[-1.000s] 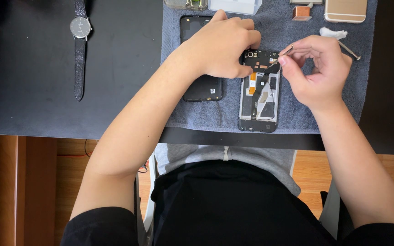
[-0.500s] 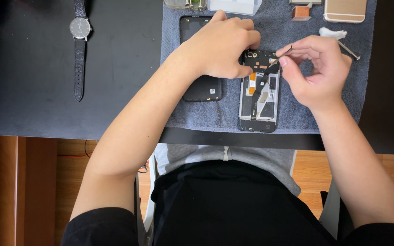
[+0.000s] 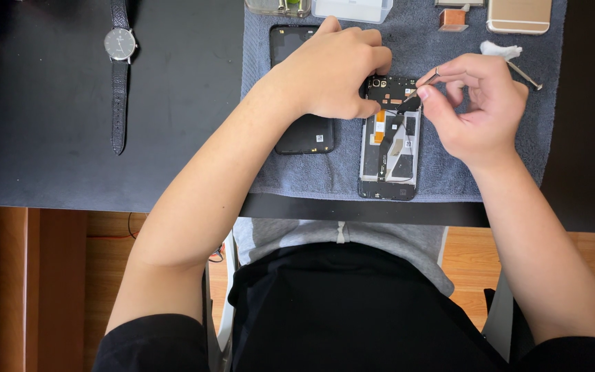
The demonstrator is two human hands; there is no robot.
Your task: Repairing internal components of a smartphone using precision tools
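Phone [image 3: 390, 141] opened, back up, on grey towel [image 3: 442, 165].
Steadied at top edge by curled left hand [image 3: 335, 69]; tweezers [image 3: 427, 81] pinched in right hand [image 3: 480, 103], tips over upper board.

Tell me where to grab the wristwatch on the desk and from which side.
Grip the wristwatch at its round case, probably from above, pinching across the case's left and right edges. It lies flat, face up, strap running straight toward and away from the person, so those sides look free on the black desk.
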